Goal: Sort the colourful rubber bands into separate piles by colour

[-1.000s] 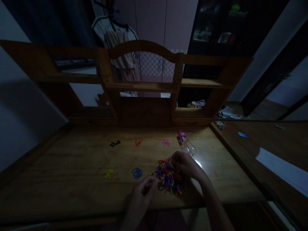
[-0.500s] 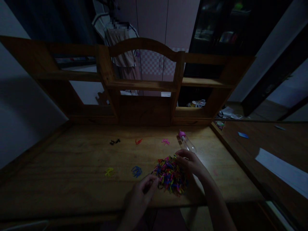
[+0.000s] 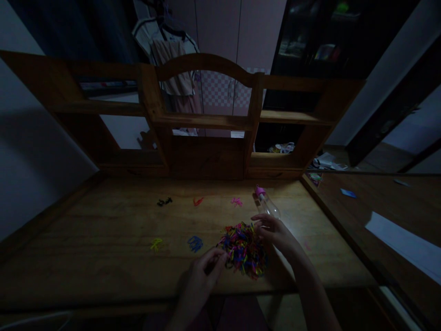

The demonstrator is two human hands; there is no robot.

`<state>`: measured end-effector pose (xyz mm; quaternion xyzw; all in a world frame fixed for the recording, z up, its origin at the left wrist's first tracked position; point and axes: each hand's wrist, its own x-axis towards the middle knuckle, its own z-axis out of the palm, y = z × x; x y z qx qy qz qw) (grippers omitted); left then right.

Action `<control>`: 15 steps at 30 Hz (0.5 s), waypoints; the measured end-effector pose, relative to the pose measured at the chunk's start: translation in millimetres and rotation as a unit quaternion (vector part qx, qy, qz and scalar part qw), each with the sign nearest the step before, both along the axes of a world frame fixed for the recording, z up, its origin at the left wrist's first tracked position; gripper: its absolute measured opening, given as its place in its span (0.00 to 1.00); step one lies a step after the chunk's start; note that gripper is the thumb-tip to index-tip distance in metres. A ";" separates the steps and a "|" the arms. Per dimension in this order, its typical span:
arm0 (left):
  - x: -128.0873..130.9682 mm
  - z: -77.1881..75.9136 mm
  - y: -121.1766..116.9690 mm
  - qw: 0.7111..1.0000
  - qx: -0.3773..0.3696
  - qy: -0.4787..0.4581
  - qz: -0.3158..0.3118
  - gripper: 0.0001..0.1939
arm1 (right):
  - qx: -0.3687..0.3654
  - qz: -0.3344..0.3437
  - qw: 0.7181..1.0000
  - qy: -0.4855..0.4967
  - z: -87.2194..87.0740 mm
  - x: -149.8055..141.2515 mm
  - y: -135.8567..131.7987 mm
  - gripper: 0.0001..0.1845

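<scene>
A heap of small multicoloured elastic bands [image 3: 244,248] lies near the front of a wooden desk [image 3: 103,257]. My left hand [image 3: 203,275] rests at the heap's left edge, fingers curled together in a pinch on something I cannot make out. My right hand [image 3: 274,230] is at the heap's upper right edge with fingertips pinched; what they hold is too small and dark to name. Small sorted clusters lie apart: black [image 3: 164,201], red [image 3: 197,201], pink [image 3: 236,201], yellow [image 3: 156,243] and blue [image 3: 195,243].
A clear plastic bottle with a pink cap [image 3: 267,204] lies just beyond my right hand. A wooden shelf unit [image 3: 203,119] rises at the desk's back. A second dark table [image 3: 389,216] stands to the right. The room is very dim.
My right hand has drawn back from the top of the heap to its upper right edge, fingers pinched. My left hand stays at the left edge.
</scene>
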<state>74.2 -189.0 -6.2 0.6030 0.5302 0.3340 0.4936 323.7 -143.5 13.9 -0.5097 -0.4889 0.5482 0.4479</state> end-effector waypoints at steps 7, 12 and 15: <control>0.3 -3.8 -1.6 1.000 0.003 -0.012 0.003 0.16 | 0.006 0.020 1.000 0.017 16.1 -2.4 -8.3 0.20; 7.8 4.5 8.1 0.998 0.012 -0.055 0.021 0.15 | 0.031 0.036 0.999 0.016 26.6 -10.8 -21.1 0.17; 19.1 14.8 17.1 0.996 0.046 -0.078 0.009 0.13 | 0.036 0.056 0.998 0.020 29.7 -18.6 -29.9 0.16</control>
